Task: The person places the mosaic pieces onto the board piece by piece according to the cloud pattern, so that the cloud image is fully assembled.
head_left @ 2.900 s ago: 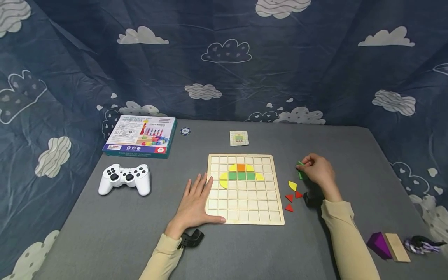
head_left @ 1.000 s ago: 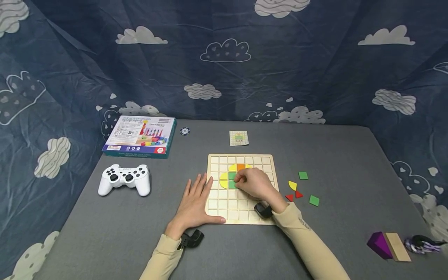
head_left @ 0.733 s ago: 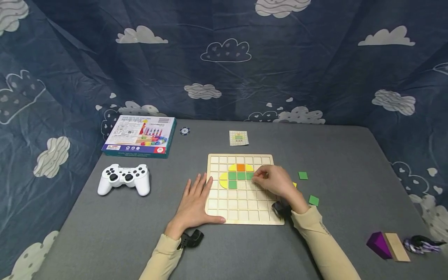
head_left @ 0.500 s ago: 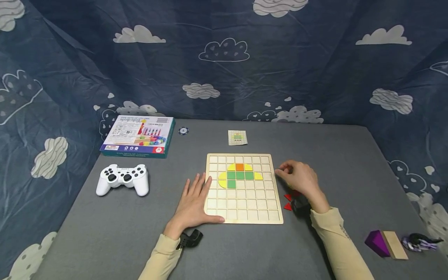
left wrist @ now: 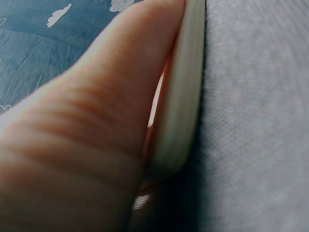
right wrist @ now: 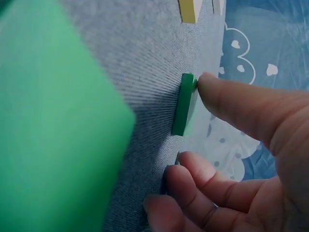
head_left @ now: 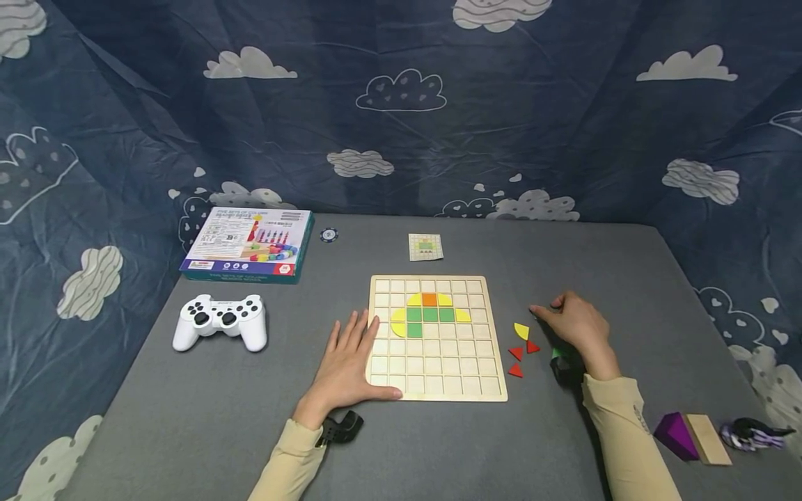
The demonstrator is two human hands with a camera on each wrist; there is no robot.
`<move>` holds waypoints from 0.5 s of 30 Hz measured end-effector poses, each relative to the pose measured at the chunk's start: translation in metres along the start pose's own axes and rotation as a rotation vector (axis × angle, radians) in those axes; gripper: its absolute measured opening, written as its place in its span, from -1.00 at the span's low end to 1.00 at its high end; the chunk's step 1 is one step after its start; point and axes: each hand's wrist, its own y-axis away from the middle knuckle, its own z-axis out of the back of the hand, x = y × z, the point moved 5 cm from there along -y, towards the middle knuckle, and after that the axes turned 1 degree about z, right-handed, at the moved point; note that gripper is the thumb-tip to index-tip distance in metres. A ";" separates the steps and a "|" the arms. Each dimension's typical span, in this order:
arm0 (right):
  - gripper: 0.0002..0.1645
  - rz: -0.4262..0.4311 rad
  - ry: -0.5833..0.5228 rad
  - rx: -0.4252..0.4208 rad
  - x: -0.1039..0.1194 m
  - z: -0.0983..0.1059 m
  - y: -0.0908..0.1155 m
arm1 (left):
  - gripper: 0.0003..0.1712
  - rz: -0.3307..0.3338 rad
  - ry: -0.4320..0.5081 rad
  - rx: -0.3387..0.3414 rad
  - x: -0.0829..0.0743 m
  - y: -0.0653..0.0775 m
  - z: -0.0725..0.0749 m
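My left hand (head_left: pixel 351 362) lies with fingers spread along the left edge of the wooden grid board (head_left: pixel 464 369), its thumb at the near edge. In the left wrist view the thumb (left wrist: pixel 96 96) rests against the board's edge (left wrist: pixel 181 96). Green, yellow and orange tiles sit in the board's cells, with one green square tile (head_left: pixel 414 330) in the lower row. To the right, my right hand (head_left: pixel 576 323) is over a loose green square tile (right wrist: pixel 183 104), thumb tip at its upper edge, the other fingers loosely bent below it. Another green tile (right wrist: pixel 58 125) looms close to that camera.
Between board and right hand lie a yellow quarter-circle tile (head_left: pixel 521 331) and red triangle tiles (head_left: pixel 516 371). A pattern card (head_left: pixel 425 247) is behind the board. Leftward are a game controller (head_left: pixel 219 321), a box (head_left: pixel 247 243) and a chip (head_left: pixel 328 235); a purple block (head_left: pixel 677 436) stands at right.
The right hand went from the loose tiles to the board, where another green square now sits in the lower row, then moved back right to the loose green tile. The left hand stayed put.
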 end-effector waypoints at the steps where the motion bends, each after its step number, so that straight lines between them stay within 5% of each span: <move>1: -0.38 0.001 0.000 0.010 0.000 0.000 0.000 | 0.49 0.003 -0.001 0.004 0.000 0.000 0.000; 8: -0.51 0.028 -0.056 0.071 0.007 -0.003 -0.002 | 0.49 0.008 0.001 0.013 -0.001 0.000 0.000; 15: -0.57 0.031 -0.147 0.005 0.008 -0.002 0.000 | 0.48 -0.007 0.010 -0.011 -0.001 0.000 0.001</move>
